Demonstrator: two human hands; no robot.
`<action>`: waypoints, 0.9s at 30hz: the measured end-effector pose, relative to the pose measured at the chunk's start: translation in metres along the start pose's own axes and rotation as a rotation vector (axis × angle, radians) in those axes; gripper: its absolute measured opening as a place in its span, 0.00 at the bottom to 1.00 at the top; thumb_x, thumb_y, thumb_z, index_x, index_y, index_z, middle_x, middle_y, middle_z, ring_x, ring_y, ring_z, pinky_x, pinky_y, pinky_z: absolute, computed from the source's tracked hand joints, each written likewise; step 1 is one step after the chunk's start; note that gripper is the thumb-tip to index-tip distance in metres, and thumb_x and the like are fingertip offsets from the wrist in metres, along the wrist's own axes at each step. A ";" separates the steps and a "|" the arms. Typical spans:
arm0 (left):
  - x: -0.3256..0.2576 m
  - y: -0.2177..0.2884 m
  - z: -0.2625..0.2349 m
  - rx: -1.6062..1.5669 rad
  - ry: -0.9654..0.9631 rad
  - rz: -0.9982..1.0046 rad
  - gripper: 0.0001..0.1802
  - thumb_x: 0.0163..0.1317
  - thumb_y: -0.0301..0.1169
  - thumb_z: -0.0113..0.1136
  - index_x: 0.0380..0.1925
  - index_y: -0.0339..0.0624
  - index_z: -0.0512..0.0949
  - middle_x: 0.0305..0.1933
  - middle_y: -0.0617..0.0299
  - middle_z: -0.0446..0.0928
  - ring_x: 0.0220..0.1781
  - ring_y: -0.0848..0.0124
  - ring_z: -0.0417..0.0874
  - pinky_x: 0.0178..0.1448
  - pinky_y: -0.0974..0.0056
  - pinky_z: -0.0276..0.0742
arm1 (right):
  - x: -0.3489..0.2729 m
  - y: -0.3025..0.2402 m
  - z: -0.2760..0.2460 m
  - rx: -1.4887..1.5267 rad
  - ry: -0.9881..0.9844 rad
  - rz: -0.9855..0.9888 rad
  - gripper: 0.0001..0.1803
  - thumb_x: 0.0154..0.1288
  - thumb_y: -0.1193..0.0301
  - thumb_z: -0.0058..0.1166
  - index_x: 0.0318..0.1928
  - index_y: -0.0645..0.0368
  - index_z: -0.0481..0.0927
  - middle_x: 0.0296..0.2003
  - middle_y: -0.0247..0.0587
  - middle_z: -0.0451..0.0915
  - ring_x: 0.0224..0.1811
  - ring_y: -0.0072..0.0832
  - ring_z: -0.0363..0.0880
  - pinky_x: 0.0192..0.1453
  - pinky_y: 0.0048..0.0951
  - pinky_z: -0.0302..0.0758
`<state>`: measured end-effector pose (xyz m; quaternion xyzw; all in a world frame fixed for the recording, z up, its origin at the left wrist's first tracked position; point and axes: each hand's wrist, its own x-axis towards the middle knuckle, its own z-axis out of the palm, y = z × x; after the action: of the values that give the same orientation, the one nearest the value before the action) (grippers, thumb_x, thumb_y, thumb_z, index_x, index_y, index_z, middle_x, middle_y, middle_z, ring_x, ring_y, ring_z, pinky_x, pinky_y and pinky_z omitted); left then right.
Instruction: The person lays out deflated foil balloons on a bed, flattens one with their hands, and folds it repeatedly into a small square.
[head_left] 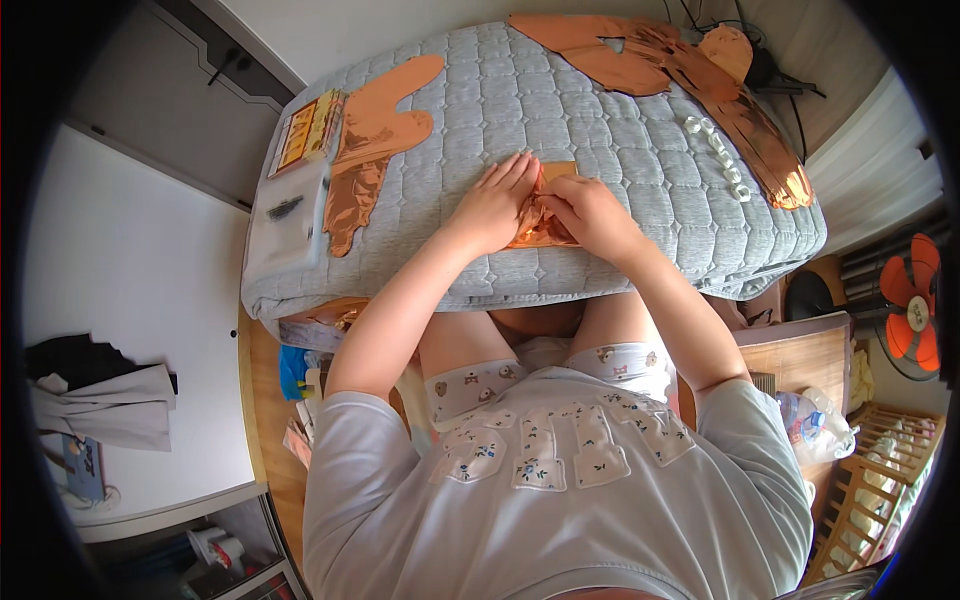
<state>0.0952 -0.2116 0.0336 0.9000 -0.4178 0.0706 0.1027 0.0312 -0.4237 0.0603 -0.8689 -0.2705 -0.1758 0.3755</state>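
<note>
In front of me on the grey quilted mattress (470,110) lies a small folded piece of shiny copper-coloured foil (545,232), which looks like a flat foil balloon. My left hand (497,205) rests flat along its left side, fingers stretched out and pointing away. Curled fingers of my right hand (597,215) pinch the foil's right part; the fingertips are partly hidden. The two hands nearly meet over the middle of the piece. Further left lies a larger flat foil balloon (355,165), and another long one (690,80) stretches along the far right.
A white strip of curled loops (718,160) lies on the right. At the left edge are a printed yellow package (308,130) and a clear plastic bag (290,225) holding something small and dark. A fan with orange blades (908,300) stands at far right, near a wooden crib (875,480).
</note>
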 end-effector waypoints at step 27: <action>-0.012 -0.050 -0.049 -0.399 -0.537 0.128 0.60 0.56 0.40 0.74 0.84 0.58 0.48 0.89 0.57 0.34 0.89 0.52 0.29 0.88 0.45 0.38 | 0.008 0.001 0.008 0.122 -0.095 0.251 0.10 0.72 0.70 0.56 0.47 0.60 0.85 0.35 0.51 0.87 0.37 0.48 0.86 0.44 0.42 0.81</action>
<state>0.1240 -0.1594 0.0727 0.8206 -0.4911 -0.2457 0.1584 0.0393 -0.4155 0.0588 -0.8789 -0.1874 -0.0692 0.4332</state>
